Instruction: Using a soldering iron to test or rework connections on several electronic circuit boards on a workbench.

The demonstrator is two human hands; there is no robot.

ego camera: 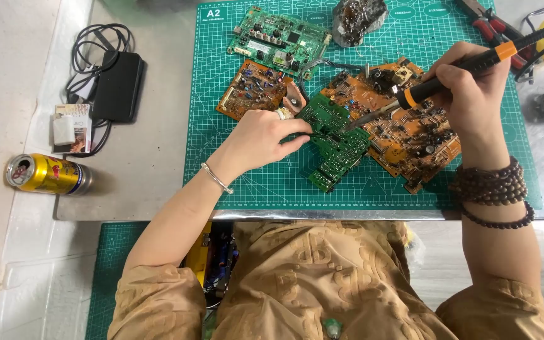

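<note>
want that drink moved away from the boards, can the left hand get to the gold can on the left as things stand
Probably yes, once it lets go. The left hand is pressing on the small green board, and the gold can lies on its side off the mat, with bare tabletop between them.

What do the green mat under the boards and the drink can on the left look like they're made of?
The green gridded cutting mat looks like matte, flexible rubber or vinyl: flat, no glare. The gold and red drink can, lying on its side, looks like thin glossy metal, probably aluminium, given its bare silvery top.

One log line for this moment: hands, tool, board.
left hand: steadies green board | right hand: holds soldering iron, tip on board | mat: orange boards beside
</note>
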